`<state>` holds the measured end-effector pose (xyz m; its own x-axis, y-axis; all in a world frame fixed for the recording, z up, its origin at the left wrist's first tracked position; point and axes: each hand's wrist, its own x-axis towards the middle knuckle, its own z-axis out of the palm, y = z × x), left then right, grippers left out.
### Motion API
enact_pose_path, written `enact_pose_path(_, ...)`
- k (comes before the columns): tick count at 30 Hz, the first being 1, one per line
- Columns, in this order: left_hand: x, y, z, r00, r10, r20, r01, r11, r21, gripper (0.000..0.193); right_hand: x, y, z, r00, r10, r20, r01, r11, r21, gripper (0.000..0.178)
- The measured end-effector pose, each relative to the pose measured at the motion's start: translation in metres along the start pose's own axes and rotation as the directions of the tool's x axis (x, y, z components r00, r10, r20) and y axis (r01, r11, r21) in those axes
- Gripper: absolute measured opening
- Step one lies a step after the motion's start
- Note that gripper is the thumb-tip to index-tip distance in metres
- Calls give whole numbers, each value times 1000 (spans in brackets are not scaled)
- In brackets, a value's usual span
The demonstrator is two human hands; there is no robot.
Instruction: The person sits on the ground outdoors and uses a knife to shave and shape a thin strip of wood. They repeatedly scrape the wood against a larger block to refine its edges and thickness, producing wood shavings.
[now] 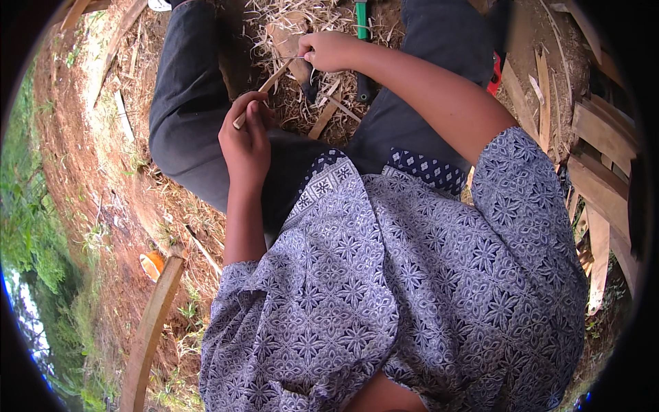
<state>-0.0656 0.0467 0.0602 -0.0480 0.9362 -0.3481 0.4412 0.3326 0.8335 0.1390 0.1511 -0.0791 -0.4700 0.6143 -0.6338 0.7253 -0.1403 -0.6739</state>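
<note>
My left hand (pixel 246 137) is closed around the near end of a slim wooden stick (pixel 276 77), which slants up and to the right. At the stick's far end my right hand (pixel 328 51) is closed in a pinch. A thin, pale, straight edge (pixel 296 57) shows between its fingertips and meets the stick; what it belongs to is hidden in the hand. Below the stick's far end a worn wooden block (pixel 287 41) lies among shavings, between my legs.
A tool with a green handle (pixel 362 20) lies right of the block. Curly wood shavings (pixel 264 14) cover the ground there. A red object (pixel 494 73) sits beside my right leg. Split wood pieces (pixel 604 130) pile up at the right; a long plank (pixel 152 329) lies lower left, near an orange object (pixel 152 265).
</note>
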Motion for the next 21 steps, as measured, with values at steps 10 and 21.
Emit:
enact_pose_path(10,3,-1,4,1000,22,5,-22,999,44,26,13,7,-3,999,47,-24,-49,991,-121,30)
enact_pose_path(21,7,-4,5,999,53,11,-53,998,45,25,4,15,-16,999,26,-38,-28,998,-56,24)
